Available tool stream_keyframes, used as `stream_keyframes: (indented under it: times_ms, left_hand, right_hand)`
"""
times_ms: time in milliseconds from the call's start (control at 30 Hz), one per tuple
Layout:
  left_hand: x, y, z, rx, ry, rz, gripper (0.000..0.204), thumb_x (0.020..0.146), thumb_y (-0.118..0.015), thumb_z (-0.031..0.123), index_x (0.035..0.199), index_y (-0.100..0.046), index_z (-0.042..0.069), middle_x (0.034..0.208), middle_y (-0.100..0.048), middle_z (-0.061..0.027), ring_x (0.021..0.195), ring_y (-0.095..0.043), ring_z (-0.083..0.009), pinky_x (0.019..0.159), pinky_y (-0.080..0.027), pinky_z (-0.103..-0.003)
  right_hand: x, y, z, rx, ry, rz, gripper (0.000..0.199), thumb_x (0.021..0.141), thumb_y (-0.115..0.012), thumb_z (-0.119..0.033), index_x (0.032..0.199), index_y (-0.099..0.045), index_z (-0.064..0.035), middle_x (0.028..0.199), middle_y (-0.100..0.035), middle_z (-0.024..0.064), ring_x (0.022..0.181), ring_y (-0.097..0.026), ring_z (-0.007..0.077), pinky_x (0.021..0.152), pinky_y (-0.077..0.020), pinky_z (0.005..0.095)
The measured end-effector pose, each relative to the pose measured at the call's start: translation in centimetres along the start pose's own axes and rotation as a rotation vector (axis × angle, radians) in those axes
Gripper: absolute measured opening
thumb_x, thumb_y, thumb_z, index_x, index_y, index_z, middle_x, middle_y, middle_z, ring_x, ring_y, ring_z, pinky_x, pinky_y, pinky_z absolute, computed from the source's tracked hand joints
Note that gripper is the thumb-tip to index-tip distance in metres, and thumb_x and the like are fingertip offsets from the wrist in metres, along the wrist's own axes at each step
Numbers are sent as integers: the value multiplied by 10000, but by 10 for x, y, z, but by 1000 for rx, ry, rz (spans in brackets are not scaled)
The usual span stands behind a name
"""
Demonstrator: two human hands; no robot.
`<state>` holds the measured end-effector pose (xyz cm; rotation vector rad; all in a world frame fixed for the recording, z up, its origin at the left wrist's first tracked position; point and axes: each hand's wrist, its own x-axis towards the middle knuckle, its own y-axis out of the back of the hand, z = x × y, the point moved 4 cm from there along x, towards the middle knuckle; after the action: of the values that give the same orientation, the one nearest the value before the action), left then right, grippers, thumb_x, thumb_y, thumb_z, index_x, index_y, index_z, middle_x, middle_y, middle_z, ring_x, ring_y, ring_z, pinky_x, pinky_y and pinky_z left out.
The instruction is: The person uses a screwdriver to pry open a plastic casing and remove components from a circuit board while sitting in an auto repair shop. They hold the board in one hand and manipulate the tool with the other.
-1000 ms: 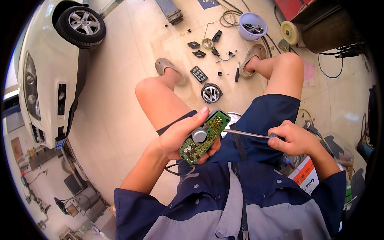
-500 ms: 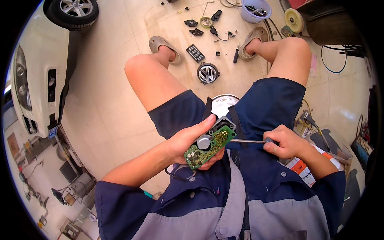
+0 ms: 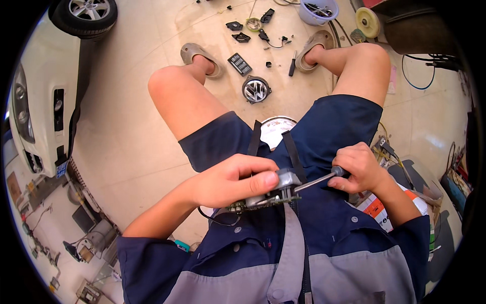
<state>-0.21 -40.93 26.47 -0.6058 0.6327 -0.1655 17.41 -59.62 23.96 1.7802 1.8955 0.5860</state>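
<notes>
My left hand (image 3: 230, 181) grips a green circuit board (image 3: 253, 201) with a grey round part (image 3: 287, 178) on it, held edge-on over my lap. My right hand (image 3: 358, 167) is closed on the handle of a thin screwdriver (image 3: 316, 181), whose tip points left and meets the grey part. I sit with bare knees apart, in blue shorts and a blue and grey work shirt.
On the tiled floor between my sandalled feet lie a round chrome emblem (image 3: 256, 89), a small black grid part (image 3: 239, 64), a dark screwdriver (image 3: 292, 63) and several black pieces. A white car (image 3: 43, 76) stands at left. A pale tub (image 3: 318, 11) and cables sit at the far right.
The board has turned from face-up to nearly edge-on in my left hand. The screwdriver tip stays at the grey part. My view has tilted further down over my lap.
</notes>
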Motion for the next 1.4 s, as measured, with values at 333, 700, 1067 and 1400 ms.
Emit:
stream_keyframes:
  times_ms: [333, 700, 1067, 1400]
  left_hand:
    - [-6, 8, 4, -18, -116, 142, 409, 1048, -417, 363, 994, -608, 5, 766, -508, 56, 700, -409, -25, 605, -363, -207]
    - [1, -1, -10, -154, -165, -96, 584, 1005, -424, 521, 1080, -620, -24, 882, -611, 11, 745, -495, -36, 642, -408, -204]
    - [4, -4, -11, -287, -270, 132, 819, 799, -562, 724, 966, -621, -75, 788, -629, -94, 652, -611, -134, 563, -492, -241]
    - [8, 0, -14, -237, -382, 124, 822, 832, -508, 747, 833, -617, -68, 793, -587, -132, 624, -577, -156, 528, -457, -254]
  right_hand:
    - [14, 3, -23, 237, -188, -151, 200, 857, -660, -200, 794, -547, -47, 635, -512, 112, 569, -530, 321, 520, -409, 374]
    - [25, -11, -38, 663, -91, -199, 343, 934, -624, -248, 696, -512, -28, 566, -461, 126, 502, -484, 329, 478, -357, 385]
    - [35, -23, -40, 549, -15, -47, 339, 927, -627, -239, 685, -491, -45, 573, -458, 110, 501, -490, 321, 465, -374, 385]
    - [39, -25, -40, 351, 9, 2, 347, 899, -659, -286, 680, -502, -66, 573, -455, 87, 504, -510, 294, 448, -378, 379]
